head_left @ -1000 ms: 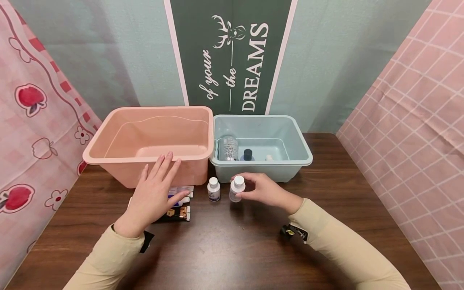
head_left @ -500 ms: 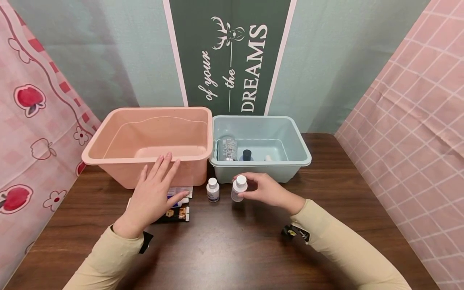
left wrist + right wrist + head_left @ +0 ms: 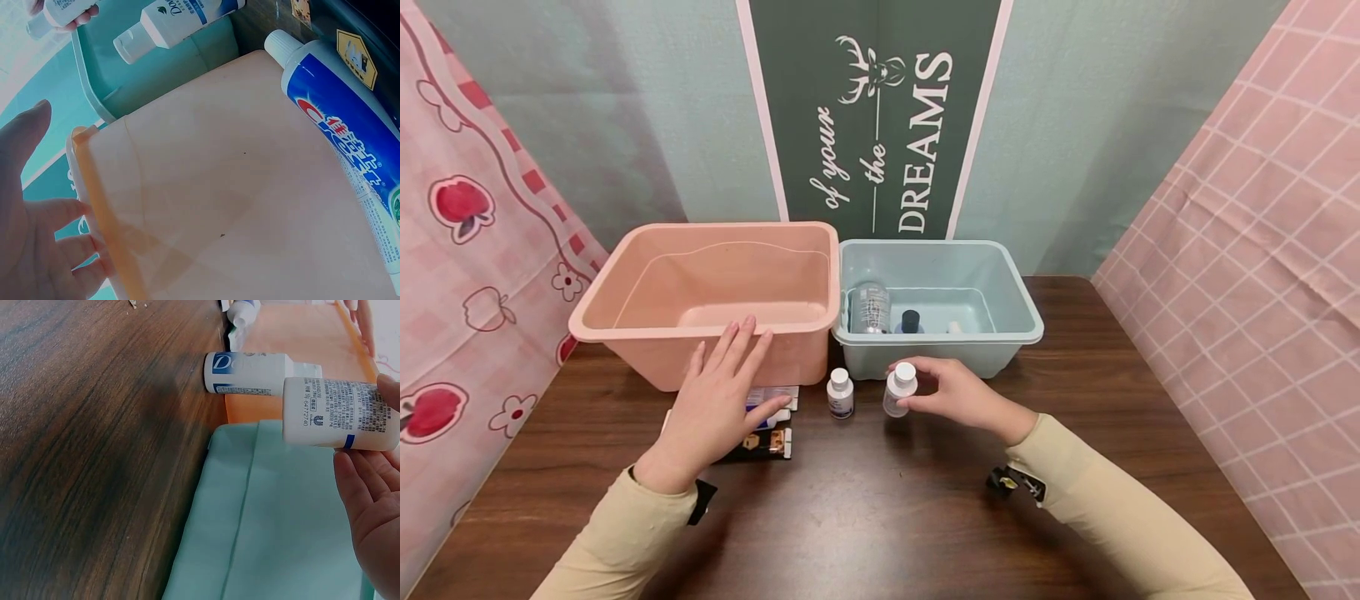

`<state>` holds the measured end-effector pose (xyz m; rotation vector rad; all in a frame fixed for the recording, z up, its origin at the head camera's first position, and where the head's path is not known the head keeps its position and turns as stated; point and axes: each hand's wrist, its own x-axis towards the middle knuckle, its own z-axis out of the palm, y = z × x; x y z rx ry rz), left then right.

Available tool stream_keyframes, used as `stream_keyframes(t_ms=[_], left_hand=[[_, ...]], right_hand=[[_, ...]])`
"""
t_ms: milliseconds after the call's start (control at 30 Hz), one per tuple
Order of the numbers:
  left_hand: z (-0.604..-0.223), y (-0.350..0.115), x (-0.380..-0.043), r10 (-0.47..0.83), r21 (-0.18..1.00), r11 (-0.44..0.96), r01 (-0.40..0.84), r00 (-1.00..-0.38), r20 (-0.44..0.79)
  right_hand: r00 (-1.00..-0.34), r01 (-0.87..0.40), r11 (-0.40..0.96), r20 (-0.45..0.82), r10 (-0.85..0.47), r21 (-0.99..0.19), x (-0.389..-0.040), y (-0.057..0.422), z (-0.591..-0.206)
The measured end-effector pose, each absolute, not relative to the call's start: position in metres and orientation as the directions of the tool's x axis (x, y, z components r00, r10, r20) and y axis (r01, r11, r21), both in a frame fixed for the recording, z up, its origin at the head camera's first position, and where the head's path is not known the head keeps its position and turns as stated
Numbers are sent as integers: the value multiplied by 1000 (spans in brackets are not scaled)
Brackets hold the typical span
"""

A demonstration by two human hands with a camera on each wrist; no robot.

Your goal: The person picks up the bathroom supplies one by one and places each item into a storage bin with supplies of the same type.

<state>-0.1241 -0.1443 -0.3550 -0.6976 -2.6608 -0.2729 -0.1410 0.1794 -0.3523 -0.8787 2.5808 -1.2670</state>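
Note:
My right hand (image 3: 958, 396) pinches a small white bottle (image 3: 898, 398) between thumb and fingers, in front of the blue bin. In the right wrist view the bottle's base (image 3: 292, 412) hangs off the table, with fine print facing the camera. A second white bottle (image 3: 841, 396) stands upright on the table to its left; the right wrist view shows part of its blue lettering (image 3: 226, 364). My left hand (image 3: 715, 408) has its fingers spread and straight against the front of the pink bin (image 3: 797, 354). Below that hand lie a Crest toothpaste tube (image 3: 340, 119) and a black tube (image 3: 760, 444).
The blue bin (image 3: 940, 354) adjoins the pink one; inside it are a clear bottle (image 3: 870, 308), a dark-capped bottle (image 3: 911, 322) and a small white item (image 3: 955, 327). A pale tube (image 3: 782, 393) lies by the pink bin's base. Cloth hangs behind and on both sides of the wooden table (image 3: 880, 517).
My right hand has shifted slightly to the right with the white bottle, widening the space to the standing bottle. The left hand has stayed in place.

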Motion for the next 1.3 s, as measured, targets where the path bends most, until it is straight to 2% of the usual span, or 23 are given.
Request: stream_keyframes(t_ms=[233, 1300], left_hand=[[-355, -144, -124, 434, 83, 858, 507, -802, 411], [-354, -143, -123, 432, 84, 859, 505, -803, 410]], right_hand=[[-822, -438, 454, 141, -552, -775, -150, 189, -369], [-852, -412, 453, 158, -499, -791, -148, 213, -372]])
